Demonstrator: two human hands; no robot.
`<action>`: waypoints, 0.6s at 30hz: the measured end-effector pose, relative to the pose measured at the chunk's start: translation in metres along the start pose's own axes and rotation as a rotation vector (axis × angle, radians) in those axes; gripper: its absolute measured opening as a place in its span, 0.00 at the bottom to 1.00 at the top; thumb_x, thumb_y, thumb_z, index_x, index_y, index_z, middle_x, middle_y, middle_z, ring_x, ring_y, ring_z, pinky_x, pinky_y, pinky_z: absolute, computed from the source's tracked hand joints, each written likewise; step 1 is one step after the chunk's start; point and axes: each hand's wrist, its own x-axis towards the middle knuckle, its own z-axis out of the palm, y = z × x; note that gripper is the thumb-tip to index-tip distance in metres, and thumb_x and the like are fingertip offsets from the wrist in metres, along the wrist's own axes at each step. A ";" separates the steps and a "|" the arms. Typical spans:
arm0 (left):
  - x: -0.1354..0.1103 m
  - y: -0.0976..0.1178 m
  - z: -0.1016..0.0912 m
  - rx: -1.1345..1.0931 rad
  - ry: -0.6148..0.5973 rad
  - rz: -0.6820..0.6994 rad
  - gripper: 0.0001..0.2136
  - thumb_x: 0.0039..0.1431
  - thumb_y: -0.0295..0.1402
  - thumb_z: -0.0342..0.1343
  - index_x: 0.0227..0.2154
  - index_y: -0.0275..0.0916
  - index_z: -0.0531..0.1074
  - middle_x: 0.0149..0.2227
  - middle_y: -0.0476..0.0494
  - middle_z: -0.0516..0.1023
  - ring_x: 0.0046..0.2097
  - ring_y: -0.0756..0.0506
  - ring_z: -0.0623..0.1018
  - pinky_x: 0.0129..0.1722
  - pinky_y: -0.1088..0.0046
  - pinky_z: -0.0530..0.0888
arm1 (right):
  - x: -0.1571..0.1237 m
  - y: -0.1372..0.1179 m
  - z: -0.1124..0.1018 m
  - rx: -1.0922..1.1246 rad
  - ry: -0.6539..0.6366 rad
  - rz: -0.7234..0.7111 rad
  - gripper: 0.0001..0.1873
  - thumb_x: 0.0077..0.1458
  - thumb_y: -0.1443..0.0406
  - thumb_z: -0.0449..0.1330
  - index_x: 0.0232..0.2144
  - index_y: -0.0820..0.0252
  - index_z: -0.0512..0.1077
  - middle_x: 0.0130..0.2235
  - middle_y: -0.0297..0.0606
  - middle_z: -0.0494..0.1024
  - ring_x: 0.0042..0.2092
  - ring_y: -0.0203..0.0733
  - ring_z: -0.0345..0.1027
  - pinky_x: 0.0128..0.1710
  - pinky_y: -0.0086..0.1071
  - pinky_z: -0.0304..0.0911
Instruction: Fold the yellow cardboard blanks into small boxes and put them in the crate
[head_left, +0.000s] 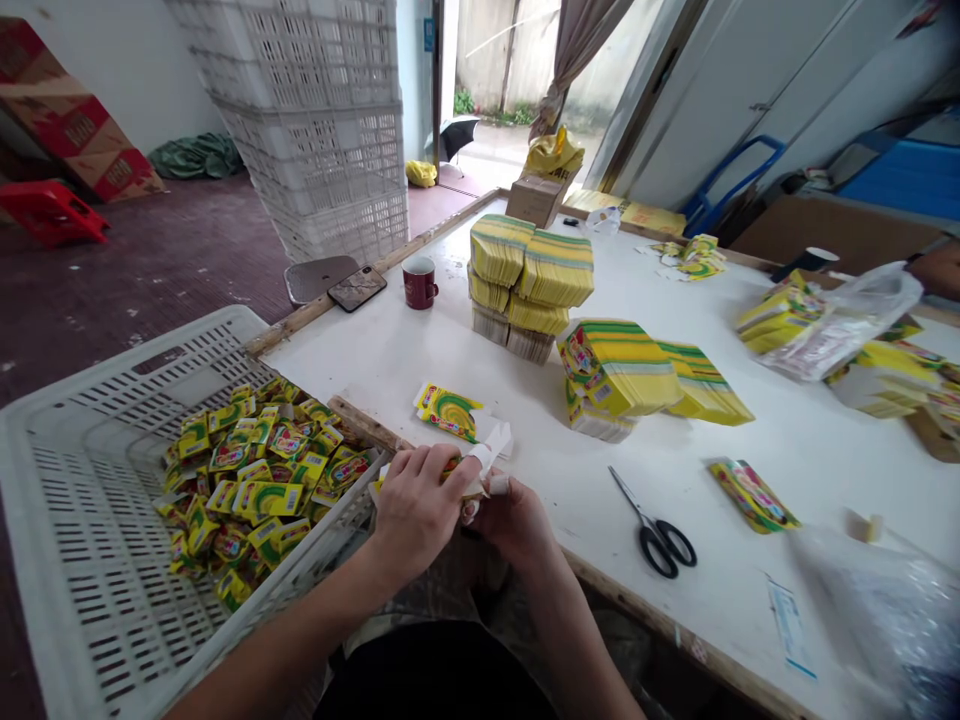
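At the table's near edge, both hands are closed around a small yellow-green carton (453, 464) with a raised white flap (491, 447). My left hand (420, 505) covers most of it from above, fingers curled over. My right hand (517, 515) grips its right end, with white wrapping on some fingertips. What lies inside the carton is hidden. Just beyond my fingers, another flattened yellow carton (448, 410) rests on the white table (517, 620). To my left, a white plastic crate (82, 560) contains a heap of small yellow cartons (262, 490).
Stacks of flat cartons (556, 268) and a fanned pile (622, 370) stand mid-table. Black-handled scissors (660, 545) and a single carton (754, 495) lie right. A maroon mug (418, 283) and phone (358, 288) are at the far left edge. Clear plastic (892, 600) covers the right corner.
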 end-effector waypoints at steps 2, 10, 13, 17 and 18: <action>-0.001 -0.001 0.002 -0.014 0.020 -0.018 0.15 0.55 0.29 0.55 0.45 0.44 0.63 0.40 0.45 0.73 0.39 0.42 0.72 0.38 0.64 0.66 | 0.000 0.004 -0.003 0.126 -0.056 0.103 0.05 0.36 0.66 0.59 0.22 0.62 0.69 0.20 0.32 0.71 0.22 0.35 0.63 0.27 0.29 0.63; -0.006 -0.010 0.012 -0.327 0.073 -0.335 0.26 0.49 0.34 0.60 0.49 0.38 0.56 0.40 0.41 0.70 0.41 0.42 0.72 0.40 0.66 0.71 | -0.009 0.021 -0.010 0.016 -0.133 0.048 0.10 0.47 0.61 0.65 0.28 0.62 0.72 0.25 0.33 0.73 0.25 0.34 0.66 0.27 0.26 0.64; -0.011 -0.007 0.015 -0.409 0.023 -0.370 0.29 0.51 0.38 0.60 0.51 0.38 0.52 0.40 0.40 0.69 0.40 0.42 0.73 0.39 0.66 0.72 | -0.014 0.017 -0.005 -0.109 -0.084 -0.155 0.13 0.51 0.58 0.65 0.36 0.59 0.73 0.32 0.35 0.75 0.32 0.36 0.68 0.32 0.27 0.65; -0.014 -0.002 0.017 -0.468 -0.024 -0.260 0.26 0.53 0.36 0.57 0.51 0.40 0.51 0.43 0.40 0.67 0.43 0.42 0.73 0.40 0.67 0.73 | -0.014 0.005 0.008 -0.161 -0.081 -0.281 0.16 0.51 0.59 0.65 0.42 0.56 0.72 0.41 0.38 0.76 0.43 0.44 0.68 0.45 0.35 0.64; -0.014 -0.002 0.017 -0.478 -0.022 -0.236 0.24 0.54 0.35 0.56 0.51 0.40 0.52 0.43 0.40 0.67 0.44 0.43 0.72 0.40 0.67 0.72 | -0.013 0.003 0.011 -0.161 -0.092 -0.261 0.15 0.50 0.60 0.66 0.41 0.57 0.73 0.41 0.38 0.76 0.45 0.46 0.68 0.47 0.37 0.63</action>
